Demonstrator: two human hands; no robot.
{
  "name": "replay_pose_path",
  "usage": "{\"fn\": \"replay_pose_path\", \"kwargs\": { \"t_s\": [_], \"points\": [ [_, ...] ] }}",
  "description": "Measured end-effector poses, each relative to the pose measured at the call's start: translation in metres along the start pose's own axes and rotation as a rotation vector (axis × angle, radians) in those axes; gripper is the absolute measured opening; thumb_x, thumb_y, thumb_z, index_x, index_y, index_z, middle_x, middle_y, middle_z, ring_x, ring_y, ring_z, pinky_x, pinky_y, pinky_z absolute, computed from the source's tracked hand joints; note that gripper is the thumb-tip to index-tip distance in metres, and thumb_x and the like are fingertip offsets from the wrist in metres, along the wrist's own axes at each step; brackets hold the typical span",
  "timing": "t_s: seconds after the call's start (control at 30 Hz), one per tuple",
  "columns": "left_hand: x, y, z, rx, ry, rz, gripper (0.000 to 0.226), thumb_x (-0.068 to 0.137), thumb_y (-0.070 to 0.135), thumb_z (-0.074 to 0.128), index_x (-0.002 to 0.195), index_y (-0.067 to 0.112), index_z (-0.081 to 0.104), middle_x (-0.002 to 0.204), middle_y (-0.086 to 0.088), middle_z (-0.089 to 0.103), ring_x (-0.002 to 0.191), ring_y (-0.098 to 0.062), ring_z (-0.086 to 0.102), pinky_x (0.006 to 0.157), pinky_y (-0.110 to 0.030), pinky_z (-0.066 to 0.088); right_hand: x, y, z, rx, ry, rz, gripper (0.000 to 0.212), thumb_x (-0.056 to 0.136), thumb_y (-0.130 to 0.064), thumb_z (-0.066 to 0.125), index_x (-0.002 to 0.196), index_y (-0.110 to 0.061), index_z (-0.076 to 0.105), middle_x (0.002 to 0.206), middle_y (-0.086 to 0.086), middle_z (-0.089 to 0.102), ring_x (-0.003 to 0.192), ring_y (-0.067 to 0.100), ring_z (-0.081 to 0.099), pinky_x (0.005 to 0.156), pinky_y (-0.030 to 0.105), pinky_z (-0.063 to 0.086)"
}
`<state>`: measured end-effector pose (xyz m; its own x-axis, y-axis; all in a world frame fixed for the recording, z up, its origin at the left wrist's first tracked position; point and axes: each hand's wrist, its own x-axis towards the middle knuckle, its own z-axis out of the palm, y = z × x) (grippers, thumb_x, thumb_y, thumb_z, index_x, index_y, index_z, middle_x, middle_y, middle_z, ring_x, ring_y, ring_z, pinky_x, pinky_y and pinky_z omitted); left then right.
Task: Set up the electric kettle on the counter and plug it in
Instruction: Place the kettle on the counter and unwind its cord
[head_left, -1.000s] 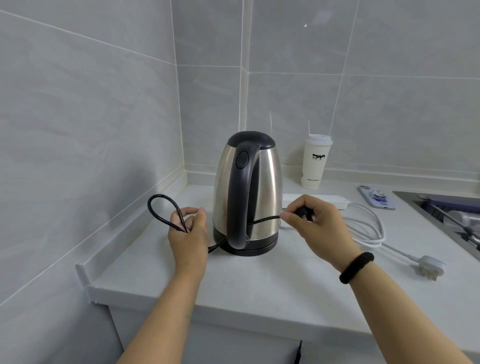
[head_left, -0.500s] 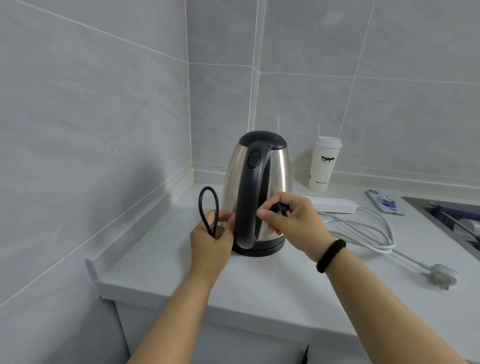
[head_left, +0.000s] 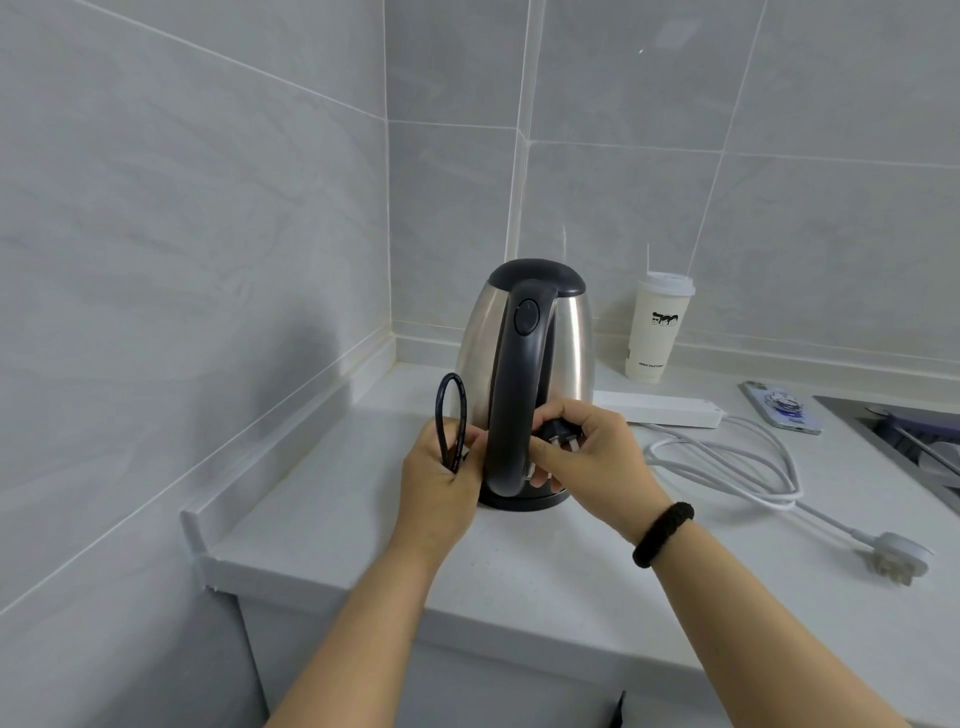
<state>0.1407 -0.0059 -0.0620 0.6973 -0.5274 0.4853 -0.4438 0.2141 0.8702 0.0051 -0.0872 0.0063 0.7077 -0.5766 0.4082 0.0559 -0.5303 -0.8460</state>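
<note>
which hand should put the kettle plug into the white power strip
Right. The right hand already holds the black plug, and the power strip lies on its side; the left hand holds the cord loop.

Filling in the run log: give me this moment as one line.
kettle: upright on base | left hand: holds cord loop | right hand: holds black plug | power strip: unused
</note>
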Motion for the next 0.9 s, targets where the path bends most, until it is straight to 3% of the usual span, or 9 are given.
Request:
{"fn": "replay_pose_path", "kwargs": {
  "t_s": [0.13, 0.27, 0.4, 0.5, 0.67, 0.9],
  "points": [
    [0.001, -0.001, 0.001, -0.016, 0.035, -0.028, 0.01, 0.09, 0.022, 0.064, 0.085, 0.014, 0.062, 0.078, -0.005, 0.065, 0.072, -0.014, 0.061, 0.068, -0.028, 0.05, -0.003, 0.004, -0.003, -0.029, 0.032, -0.059, 0.029, 0.077, 0.0, 0.071, 0.096, -0.022, 0.068, 0.092, -0.004, 0.069, 0.08, 0.013, 0.067, 0.069, 0.026, 0.058],
    [0.002, -0.003, 0.0, -0.061, 0.075, -0.069, 0.02, 0.089, 0.04, 0.061, 0.084, 0.021, 0.062, 0.079, -0.006, 0.067, 0.076, -0.02, 0.066, 0.075, -0.043, 0.056, -0.006, 0.003, -0.011, 0.019, 0.067, -0.096, 0.035, 0.077, -0.002, 0.075, 0.105, -0.021, 0.065, 0.107, 0.0, 0.063, 0.079, 0.013, 0.065, 0.065, 0.023, 0.054],
    [0.004, -0.007, -0.002, -0.031, 0.091, -0.05, 0.031, 0.081, 0.063, 0.053, 0.083, 0.033, 0.062, 0.086, -0.01, 0.065, 0.083, -0.026, 0.065, 0.079, -0.05, 0.055, -0.005, -0.001, -0.015, -0.004, 0.081, -0.139, 0.03, 0.078, -0.006, 0.075, 0.1, -0.026, 0.068, 0.102, -0.001, 0.062, 0.085, 0.013, 0.068, 0.072, 0.03, 0.059],
    [0.002, -0.002, -0.002, -0.079, 0.068, -0.047, 0.028, 0.087, 0.056, 0.056, 0.087, 0.029, 0.063, 0.087, -0.01, 0.065, 0.082, -0.023, 0.064, 0.079, -0.045, 0.055, -0.005, -0.002, -0.013, -0.03, 0.093, -0.138, 0.031, 0.077, -0.009, 0.076, 0.098, -0.031, 0.068, 0.102, -0.004, 0.063, 0.088, 0.009, 0.067, 0.077, 0.026, 0.058],
    [-0.001, 0.005, 0.0, -0.114, -0.005, 0.017, 0.01, 0.091, 0.024, 0.063, 0.099, 0.019, 0.065, 0.096, -0.003, 0.067, 0.091, -0.008, 0.063, 0.079, -0.019, 0.049, -0.003, -0.002, -0.009, -0.078, 0.13, -0.165, 0.032, 0.079, -0.01, 0.074, 0.104, -0.03, 0.067, 0.102, -0.009, 0.06, 0.089, 0.006, 0.065, 0.081, 0.016, 0.053],
    [0.002, 0.001, 0.0, -0.079, 0.024, 0.073, 0.014, 0.088, 0.024, 0.067, 0.102, 0.024, 0.064, 0.103, -0.006, 0.063, 0.098, -0.013, 0.062, 0.085, -0.021, 0.05, -0.004, -0.001, -0.005, -0.131, 0.098, -0.137, 0.031, 0.086, -0.007, 0.067, 0.114, -0.021, 0.068, 0.104, -0.012, 0.055, 0.094, 0.003, 0.062, 0.085, 0.016, 0.052]
  ]
}}
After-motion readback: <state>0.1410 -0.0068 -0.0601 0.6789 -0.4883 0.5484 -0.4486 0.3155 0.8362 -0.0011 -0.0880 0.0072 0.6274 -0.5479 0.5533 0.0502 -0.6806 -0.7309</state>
